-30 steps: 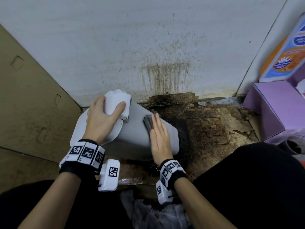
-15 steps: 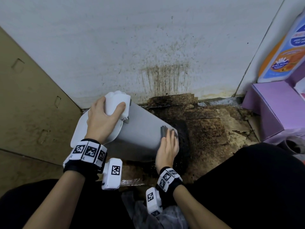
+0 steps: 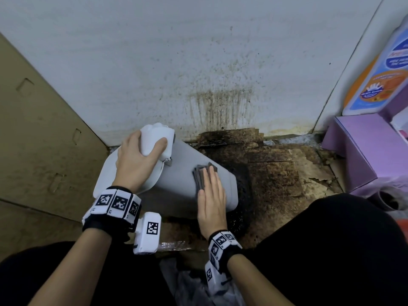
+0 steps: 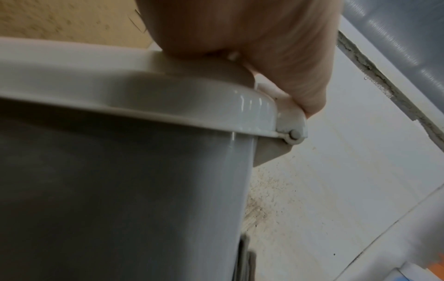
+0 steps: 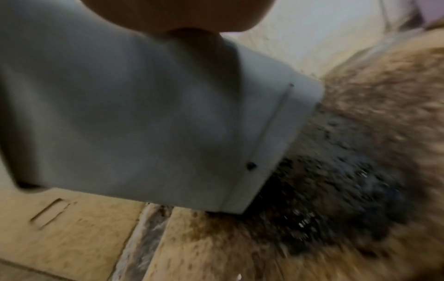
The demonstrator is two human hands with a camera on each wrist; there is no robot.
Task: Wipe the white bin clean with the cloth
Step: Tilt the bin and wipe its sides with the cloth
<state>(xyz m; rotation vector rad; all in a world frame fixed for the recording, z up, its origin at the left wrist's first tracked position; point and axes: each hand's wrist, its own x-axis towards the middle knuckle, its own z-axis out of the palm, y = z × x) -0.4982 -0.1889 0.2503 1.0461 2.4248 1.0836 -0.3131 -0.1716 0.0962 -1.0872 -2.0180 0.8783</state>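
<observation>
The white bin (image 3: 181,173) lies tilted on its side on the stained floor, its lid end to the left and its base to the right. My left hand (image 3: 139,160) grips the white hinge block (image 3: 157,138) at the lid end; the left wrist view shows the bin's lid rim (image 4: 168,106) and my fingers (image 4: 300,72) curled over the hinge. My right hand (image 3: 210,191) lies flat, fingers straight, pressing a folded grey cloth (image 3: 203,173) onto the bin's upper side near the base. The right wrist view shows the bin's side (image 5: 144,114) blurred.
A stained white wall (image 3: 198,62) rises just behind the bin. Dirty brown cardboard (image 3: 276,173) covers the floor to the right, and a cardboard panel (image 3: 39,151) stands on the left. A purple box (image 3: 364,146) and a plastic bottle (image 3: 379,80) sit at the right. My dark-clothed knees (image 3: 331,250) frame the bottom.
My right hand slid the cloth toward the bin's base half a second ago and has now come back a little toward the middle. The left hand kept its grip.
</observation>
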